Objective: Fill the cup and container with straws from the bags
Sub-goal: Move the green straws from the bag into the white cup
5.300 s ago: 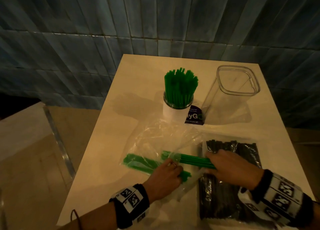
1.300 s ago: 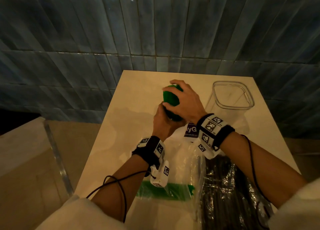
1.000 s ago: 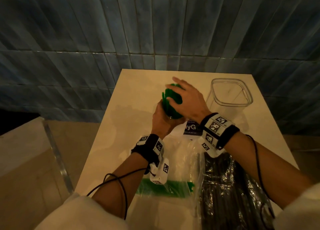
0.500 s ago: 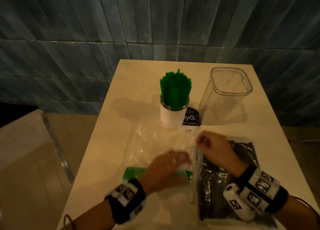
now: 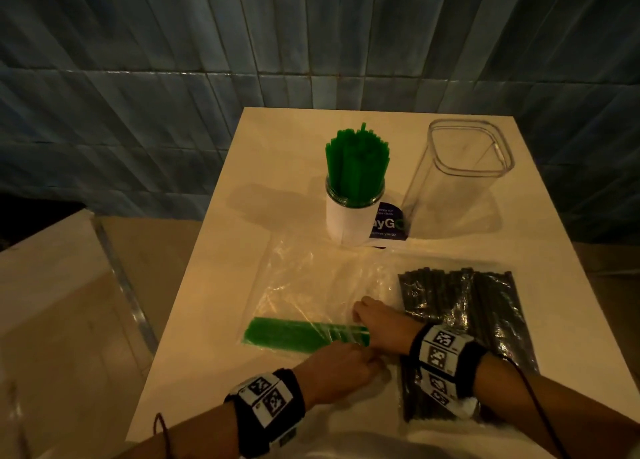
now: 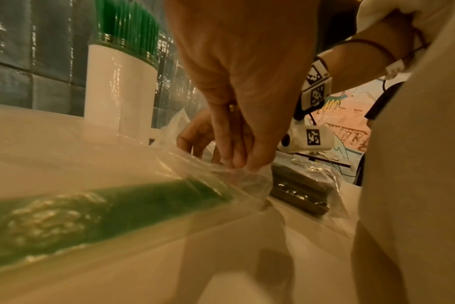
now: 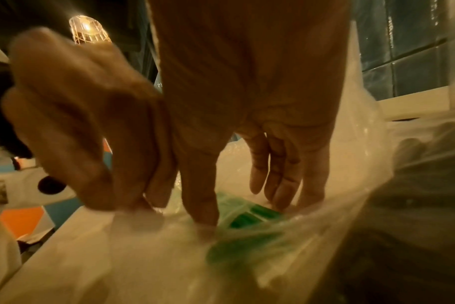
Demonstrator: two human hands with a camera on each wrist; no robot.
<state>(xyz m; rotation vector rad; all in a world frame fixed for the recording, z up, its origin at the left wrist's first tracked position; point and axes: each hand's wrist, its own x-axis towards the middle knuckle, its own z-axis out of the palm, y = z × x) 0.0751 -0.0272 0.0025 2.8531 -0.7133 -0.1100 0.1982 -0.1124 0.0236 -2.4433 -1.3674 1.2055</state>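
A white cup (image 5: pixel 349 221) packed with upright green straws (image 5: pixel 358 164) stands mid-table, and a clear square container (image 5: pixel 460 181) stands empty to its right. In front lies a clear bag (image 5: pixel 311 285) with a few green straws (image 5: pixel 304 334) left along its near side. My left hand (image 5: pixel 374 363) pinches the bag's open edge (image 6: pixel 237 164). My right hand (image 5: pixel 367 316) reaches into the bag mouth, its straight fingers (image 7: pixel 281 185) touching the green straws (image 7: pixel 249 216). A bag of black straws (image 5: pixel 464 320) lies under my right forearm.
The white table (image 5: pixel 277 147) ends at a dark blue tiled wall behind the cup and container. Its left edge drops to the floor, where a pale bench (image 5: pixel 52 285) stands.
Both hands were on the green straws in the cup. They have come back down to the clear bag; the left now pinches its edge and the right has slid into its mouth.
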